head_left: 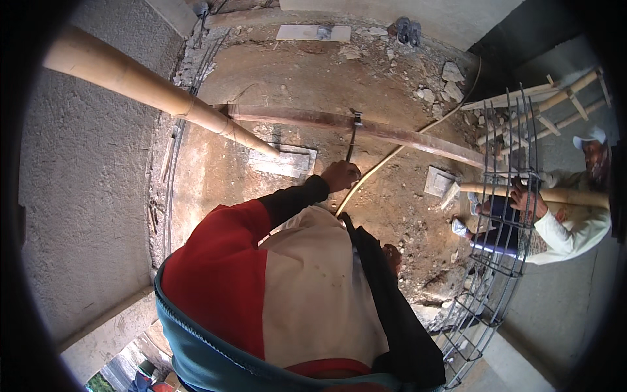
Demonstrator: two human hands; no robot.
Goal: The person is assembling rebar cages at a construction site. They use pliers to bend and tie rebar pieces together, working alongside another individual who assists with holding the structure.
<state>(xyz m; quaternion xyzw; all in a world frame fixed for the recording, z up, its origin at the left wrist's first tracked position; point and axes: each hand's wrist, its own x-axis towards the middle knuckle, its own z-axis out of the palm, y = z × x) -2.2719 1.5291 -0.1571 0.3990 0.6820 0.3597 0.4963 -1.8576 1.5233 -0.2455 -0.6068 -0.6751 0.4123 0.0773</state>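
Note:
My left hand [340, 176] is closed round the dark handle of what looks like a hammer [351, 145]. Its small metal head lies over a long reddish-brown wooden beam [294, 117]; I cannot tell whether the two touch. A yellowish hose [373, 171] runs close beside this hand and passes the beam. Lower down, my right hand [392, 259] shows only in part beyond its black sleeve. Its fingers are mostly hidden, so its grip is unclear.
A thick bamboo pole [130, 72] slants down to flat boards [284, 161] at left. At right, another person [568, 228] has a hand on a tall steel rebar cage [493, 287], beside a second bamboo pole [562, 196]. Broken rubble [450, 81] and a wooden ladder [568, 108] stand farther off.

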